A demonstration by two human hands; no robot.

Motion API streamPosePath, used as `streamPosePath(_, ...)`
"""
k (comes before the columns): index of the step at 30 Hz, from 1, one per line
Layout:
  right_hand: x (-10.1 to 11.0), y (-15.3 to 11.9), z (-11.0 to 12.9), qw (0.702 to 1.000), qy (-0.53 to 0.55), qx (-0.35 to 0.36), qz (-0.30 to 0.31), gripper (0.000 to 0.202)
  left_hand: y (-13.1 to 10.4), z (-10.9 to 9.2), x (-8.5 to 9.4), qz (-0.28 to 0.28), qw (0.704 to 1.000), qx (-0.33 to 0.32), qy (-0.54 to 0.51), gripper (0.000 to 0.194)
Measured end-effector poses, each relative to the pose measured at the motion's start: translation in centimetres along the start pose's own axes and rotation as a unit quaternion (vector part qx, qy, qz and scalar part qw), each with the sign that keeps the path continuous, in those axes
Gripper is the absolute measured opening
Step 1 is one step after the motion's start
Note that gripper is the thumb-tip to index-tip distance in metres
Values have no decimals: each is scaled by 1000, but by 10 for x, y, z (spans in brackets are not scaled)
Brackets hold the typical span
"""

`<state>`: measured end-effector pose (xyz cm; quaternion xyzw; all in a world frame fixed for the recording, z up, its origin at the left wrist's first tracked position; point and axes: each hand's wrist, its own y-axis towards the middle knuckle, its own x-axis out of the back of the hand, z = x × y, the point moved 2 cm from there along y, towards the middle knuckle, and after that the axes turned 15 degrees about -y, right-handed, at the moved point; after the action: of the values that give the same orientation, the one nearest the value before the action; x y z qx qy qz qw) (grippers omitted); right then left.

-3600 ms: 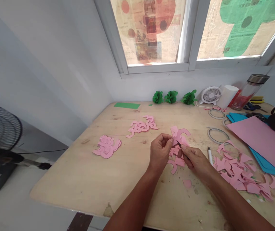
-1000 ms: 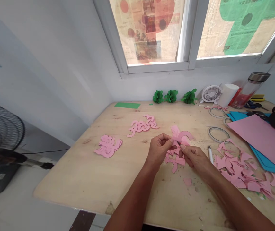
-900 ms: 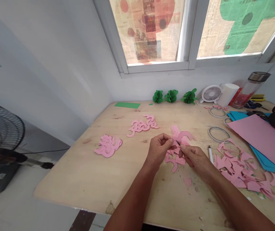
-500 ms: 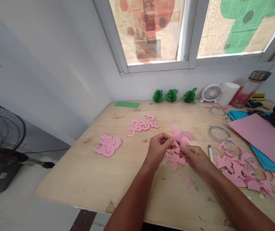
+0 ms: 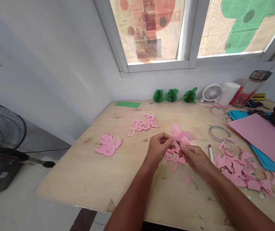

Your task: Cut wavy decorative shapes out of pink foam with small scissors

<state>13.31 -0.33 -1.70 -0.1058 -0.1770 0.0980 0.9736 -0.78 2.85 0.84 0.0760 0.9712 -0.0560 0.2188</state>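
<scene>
My left hand [image 5: 160, 147] is closed in a pinch on a pink paper piece [image 5: 185, 137] with a curved, arch-like outline. Close beside it, my right hand [image 5: 195, 155] is closed too, its thumb and fingertips around a thin dark tool [image 5: 178, 142] whose tip touches the paper near my left fingertips. Most of that tool is hidden by my fingers, so its kind cannot be made out. Under both hands lie more pink paper cut-outs [image 5: 181, 159], partly covered. A small pink scrap [image 5: 188, 180] rests nearer the front edge.
Two groups of pink curved cut-outs [image 5: 109, 145] lie to the left. Pink offcuts [image 5: 242, 170], a white marker [image 5: 210, 153] and tape rings [image 5: 218, 133] are on the right, near pink and blue sheets [image 5: 266, 163]. Green paper shapes [image 5: 172, 95], a small fan [image 5: 212, 93] and a bottle [image 5: 252, 88] line the wall.
</scene>
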Motion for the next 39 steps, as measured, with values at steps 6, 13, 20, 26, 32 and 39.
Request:
streamPosePath(6, 1, -1, 2, 1000, -13, 5, -1, 47, -1, 0, 1, 23, 1000, 1, -5, 17)
streamPosePath(13, 2, -1, -2, 1000, -18, 7, 0, 45, -1, -1, 2, 34, 999, 6, 6, 17)
streamPosePath(20, 3, -1, 0, 999, -37, 12, 18, 45, -1, -6, 3, 42, 999, 12, 22, 15)
streamPosePath(26, 4, -1, 1, 999, -40, 6, 26, 44, 0, -7, 6, 49, 998, 27, 34, 13)
streamPosePath(32, 4, -2, -1, 998, -61, 2, 35, 47, 0, -8, 10, 77, 996, 32, 37, 14)
streamPosePath(39, 5, -1, -3, 996, -82, 0, 34, 46, -1, -9, 13, 98, 993, 40, 59, 14)
